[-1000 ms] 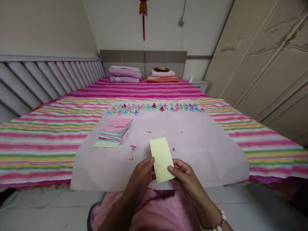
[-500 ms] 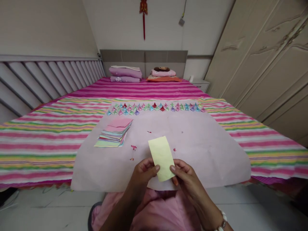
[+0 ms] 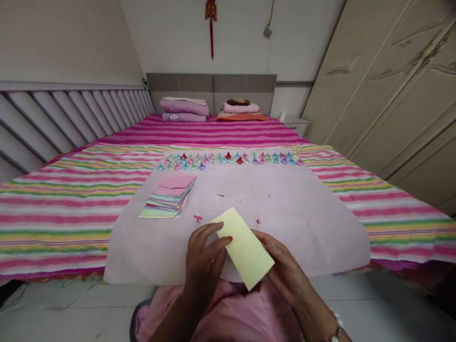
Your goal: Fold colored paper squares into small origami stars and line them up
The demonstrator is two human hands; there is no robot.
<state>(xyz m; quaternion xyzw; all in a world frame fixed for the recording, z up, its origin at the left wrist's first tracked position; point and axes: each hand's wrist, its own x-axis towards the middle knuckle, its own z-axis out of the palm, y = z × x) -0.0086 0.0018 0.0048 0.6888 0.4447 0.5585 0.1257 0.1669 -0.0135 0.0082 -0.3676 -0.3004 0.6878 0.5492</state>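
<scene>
A pale yellow folded paper strip (image 3: pixel 244 248) is held between both hands above the near edge of a pale pink sheet (image 3: pixel 302 213) spread on the bed. My left hand (image 3: pixel 203 259) grips its left long edge, fingers closed on it. My right hand (image 3: pixel 285 268) supports it from underneath on the right, mostly hidden by the paper. The strip is tilted, its far end pointing up-left.
A fanned stack of coloured paper squares (image 3: pixel 169 195) lies on the sheet at left. A row of several small folded paper pieces (image 3: pixel 228 159) lines the sheet's far edge. The striped bedspread (image 3: pixel 57 199), pillows (image 3: pixel 185 109) and a wardrobe (image 3: pixel 392 85) surround it.
The yellow strip has turned from nearly upright to a diagonal tilt and dropped lower. My left hand shifted up along its left edge; my right hand slid beneath it.
</scene>
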